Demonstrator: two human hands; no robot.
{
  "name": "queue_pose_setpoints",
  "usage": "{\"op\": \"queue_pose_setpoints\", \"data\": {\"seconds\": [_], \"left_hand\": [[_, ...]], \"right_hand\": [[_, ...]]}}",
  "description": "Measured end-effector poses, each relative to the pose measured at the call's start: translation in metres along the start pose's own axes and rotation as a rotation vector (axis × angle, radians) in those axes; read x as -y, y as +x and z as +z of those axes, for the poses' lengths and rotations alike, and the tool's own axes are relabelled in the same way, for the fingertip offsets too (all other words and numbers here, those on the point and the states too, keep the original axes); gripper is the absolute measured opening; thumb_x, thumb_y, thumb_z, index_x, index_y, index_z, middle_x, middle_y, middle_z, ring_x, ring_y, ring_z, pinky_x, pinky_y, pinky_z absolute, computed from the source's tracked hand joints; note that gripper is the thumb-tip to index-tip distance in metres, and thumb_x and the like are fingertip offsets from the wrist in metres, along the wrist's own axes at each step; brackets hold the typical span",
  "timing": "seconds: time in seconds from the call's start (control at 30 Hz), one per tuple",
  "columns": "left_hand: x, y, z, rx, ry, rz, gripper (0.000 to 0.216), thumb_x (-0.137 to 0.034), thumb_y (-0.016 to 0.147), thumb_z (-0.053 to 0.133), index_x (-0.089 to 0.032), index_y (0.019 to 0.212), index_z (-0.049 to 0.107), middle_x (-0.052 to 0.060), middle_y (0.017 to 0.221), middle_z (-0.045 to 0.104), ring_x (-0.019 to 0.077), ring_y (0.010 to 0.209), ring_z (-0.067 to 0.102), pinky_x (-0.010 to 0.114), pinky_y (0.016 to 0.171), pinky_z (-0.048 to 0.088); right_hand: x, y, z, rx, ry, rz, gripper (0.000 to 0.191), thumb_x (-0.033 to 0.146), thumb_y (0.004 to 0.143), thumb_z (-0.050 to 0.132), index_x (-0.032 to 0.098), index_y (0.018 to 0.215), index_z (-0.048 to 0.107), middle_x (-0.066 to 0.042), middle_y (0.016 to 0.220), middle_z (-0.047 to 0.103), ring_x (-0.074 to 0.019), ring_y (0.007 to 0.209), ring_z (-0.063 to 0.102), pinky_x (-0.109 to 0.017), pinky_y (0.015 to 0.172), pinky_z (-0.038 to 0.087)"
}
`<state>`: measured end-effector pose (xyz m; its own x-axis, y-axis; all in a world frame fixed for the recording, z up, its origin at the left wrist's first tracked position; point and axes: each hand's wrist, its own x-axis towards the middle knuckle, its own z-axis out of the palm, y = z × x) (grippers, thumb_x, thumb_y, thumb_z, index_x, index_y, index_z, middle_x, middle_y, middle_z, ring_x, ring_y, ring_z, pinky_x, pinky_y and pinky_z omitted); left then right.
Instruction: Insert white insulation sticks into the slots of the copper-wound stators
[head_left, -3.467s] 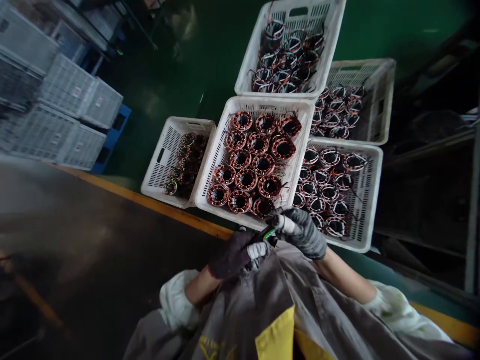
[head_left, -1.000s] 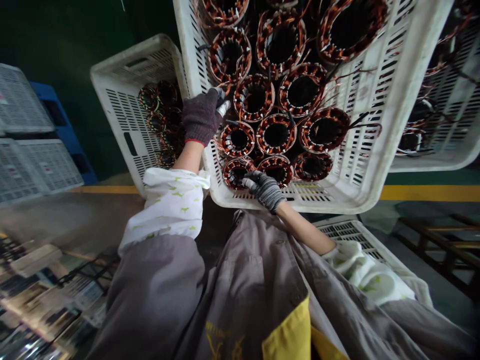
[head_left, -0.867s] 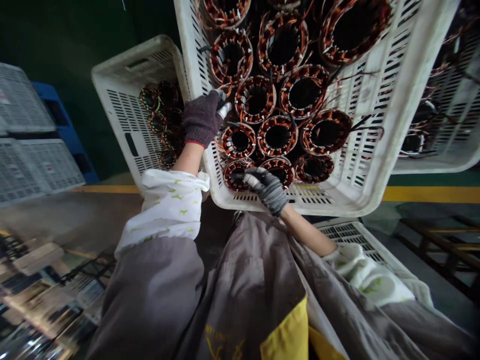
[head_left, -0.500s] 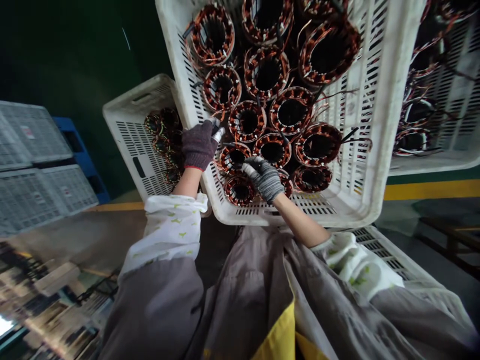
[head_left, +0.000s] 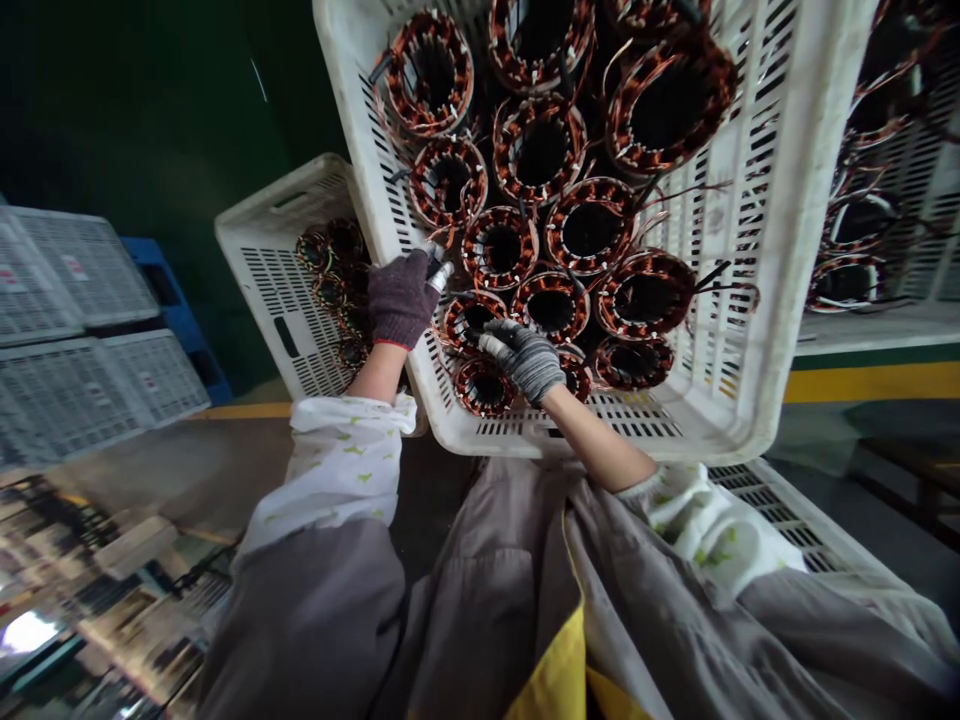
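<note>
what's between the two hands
In the head view, a copper-wound ring in the white crate lies between the left hand and the right hand.

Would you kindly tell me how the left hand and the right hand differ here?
The left hand is gloved in dark purple; the right hand in mottled grey. A red edge circles the left hand's wrist; the right hand's shows no red. The left hand is at the left side of the large white crate; the right hand is over copper-wound rings. Both are gloved.

Unclear whether the hands (head_left: 531,362) hold anything; the white crate (head_left: 808,210) is cropped at the top, lower-left clutter (head_left: 139,548) blurred
</note>
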<state>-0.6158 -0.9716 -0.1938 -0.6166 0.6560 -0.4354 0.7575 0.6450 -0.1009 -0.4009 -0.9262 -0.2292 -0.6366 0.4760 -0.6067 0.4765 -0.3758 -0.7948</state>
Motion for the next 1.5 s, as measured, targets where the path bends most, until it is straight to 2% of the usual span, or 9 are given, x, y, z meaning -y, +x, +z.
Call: {"op": "queue_pose_setpoints", "data": {"seconds": [0.13, 0.2, 0.27, 0.6, 0.9, 1.0, 1.2, 1.4, 1.5], "left_hand": [[0.0, 0.0, -0.004, 0.015, 0.032, 0.004, 0.054, -0.053, 0.1, 0.035, -0.017, 0.129, 0.061, 0.018, 0.118, 0.069, 0.0364, 0.115, 0.061, 0.05, 0.109, 0.036], [0.0, 0.0, -0.007, 0.024, 0.07, 0.016, 0.052, -0.05, 0.099, 0.036, -0.016, 0.128, 0.062, 0.019, 0.116, 0.069, 0.0368, 0.113, 0.062, 0.05, 0.107, 0.037], [-0.001, 0.0, -0.01, 0.018, 0.106, 0.013, 0.05, -0.048, 0.098, 0.037, -0.015, 0.125, 0.063, 0.02, 0.114, 0.069, 0.0372, 0.111, 0.063, 0.049, 0.104, 0.039], [0.003, 0.009, -0.005, -0.057, 0.208, -0.002, 0.054, -0.056, 0.099, 0.034, -0.015, 0.113, 0.065, 0.022, 0.105, 0.072, 0.0377, 0.102, 0.066, 0.047, 0.093, 0.042], [0.0, 0.008, -0.009, -0.025, 0.183, -0.037, 0.054, -0.055, 0.099, 0.034, -0.013, 0.113, 0.065, 0.025, 0.107, 0.068, 0.0383, 0.106, 0.065, 0.048, 0.092, 0.041], [0.002, 0.008, -0.008, -0.04, 0.199, -0.024, 0.051, -0.056, 0.099, 0.035, -0.015, 0.11, 0.065, 0.023, 0.106, 0.07, 0.0368, 0.103, 0.065, 0.046, 0.091, 0.041], [0.007, 0.011, -0.005, -0.11, 0.222, -0.032, 0.044, -0.052, 0.098, 0.042, -0.014, 0.1, 0.065, 0.017, 0.096, 0.07, 0.0331, 0.094, 0.065, 0.042, 0.087, 0.043], [0.001, 0.013, -0.011, -0.125, 0.265, -0.008, 0.041, -0.05, 0.097, 0.045, -0.014, 0.103, 0.065, 0.016, 0.093, 0.069, 0.032, 0.09, 0.064, 0.041, 0.083, 0.044], [-0.002, 0.012, -0.015, -0.125, 0.282, 0.008, 0.04, -0.047, 0.098, 0.045, -0.014, 0.109, 0.065, 0.016, 0.096, 0.07, 0.0319, 0.092, 0.065, 0.041, 0.084, 0.045]], "right_hand": [[0.008, -0.013, -0.026, -0.276, 0.215, -0.069, 0.031, 0.046, 0.091, 0.064, 0.021, 0.109, 0.069, -0.007, 0.103, 0.077, -0.0232, 0.095, 0.071, -0.042, 0.096, 0.057], [0.006, -0.02, -0.046, -0.48, 0.219, -0.051, 0.033, 0.05, 0.092, 0.062, 0.02, 0.105, 0.067, -0.009, 0.102, 0.076, -0.0236, 0.094, 0.07, -0.042, 0.096, 0.056], [0.001, -0.024, -0.061, -0.558, 0.196, -0.008, 0.033, 0.052, 0.09, 0.061, 0.021, 0.1, 0.066, -0.009, 0.097, 0.075, -0.0233, 0.09, 0.069, -0.041, 0.093, 0.057], [-0.003, -0.018, -0.069, -0.35, 0.102, 0.028, 0.029, 0.048, 0.091, 0.064, 0.023, 0.106, 0.07, -0.006, 0.102, 0.078, -0.0226, 0.095, 0.073, -0.039, 0.094, 0.057], [0.005, -0.014, -0.072, -0.293, 0.055, 0.109, 0.026, 0.046, 0.091, 0.067, 0.024, 0.105, 0.072, -0.005, 0.099, 0.079, -0.0246, 0.093, 0.073, -0.043, 0.094, 0.057], [0.01, -0.024, -0.081, -0.379, 0.174, 0.022, 0.028, 0.046, 0.091, 0.066, 0.022, 0.104, 0.071, -0.007, 0.1, 0.078, -0.0237, 0.093, 0.072, -0.042, 0.095, 0.057], [0.001, -0.051, -0.132, -0.8, 0.256, -0.052, 0.036, 0.053, 0.093, 0.061, 0.02, 0.105, 0.07, -0.008, 0.095, 0.077, -0.0231, 0.086, 0.072, -0.042, 0.088, 0.059], [-0.022, -0.034, -0.143, -0.72, 0.255, 0.026, 0.034, 0.053, 0.091, 0.063, 0.023, 0.104, 0.074, -0.008, 0.106, 0.078, -0.0272, 0.102, 0.073, -0.048, 0.102, 0.055], [-0.023, -0.029, -0.141, -0.653, 0.308, 0.022, 0.034, 0.052, 0.089, 0.064, 0.023, 0.105, 0.074, -0.008, 0.107, 0.078, -0.0271, 0.101, 0.073, -0.047, 0.1, 0.056]]}}
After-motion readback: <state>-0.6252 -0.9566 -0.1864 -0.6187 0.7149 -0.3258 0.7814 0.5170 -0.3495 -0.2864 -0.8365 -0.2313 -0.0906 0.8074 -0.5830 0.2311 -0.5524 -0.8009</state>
